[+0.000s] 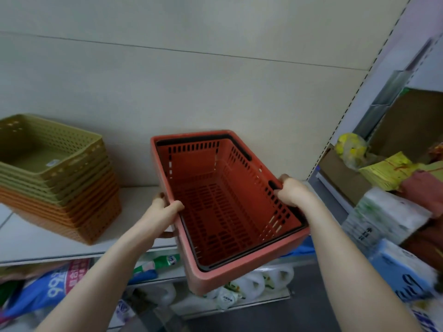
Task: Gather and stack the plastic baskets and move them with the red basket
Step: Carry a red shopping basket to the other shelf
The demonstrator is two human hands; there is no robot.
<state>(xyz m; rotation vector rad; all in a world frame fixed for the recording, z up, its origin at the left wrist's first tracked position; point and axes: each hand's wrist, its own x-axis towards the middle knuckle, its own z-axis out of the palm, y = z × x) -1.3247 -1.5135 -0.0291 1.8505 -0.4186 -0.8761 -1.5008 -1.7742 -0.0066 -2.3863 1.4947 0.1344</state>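
An empty red shopping basket point(215, 204) with black folded handles is held above the white shelf point(26, 238), its near end sticking out past the shelf's front edge. My left hand point(160, 212) grips its left rim, thumb inside. On the right rim my right hand point(292, 191) holds on at the handle hinge. At the left of the shelf stands a nested stack of plastic baskets point(60, 178), olive-green ones on top and orange ones beneath, apart from the red basket.
A beige back panel rises behind the shelf. Lower shelves hold bags and white bottles point(254, 281). To the right are cardboard boxes point(345, 178), yellow paper packs point(386, 173) and tissue packages point(383, 216). A perforated upright point(345, 116) separates the shelf bays.
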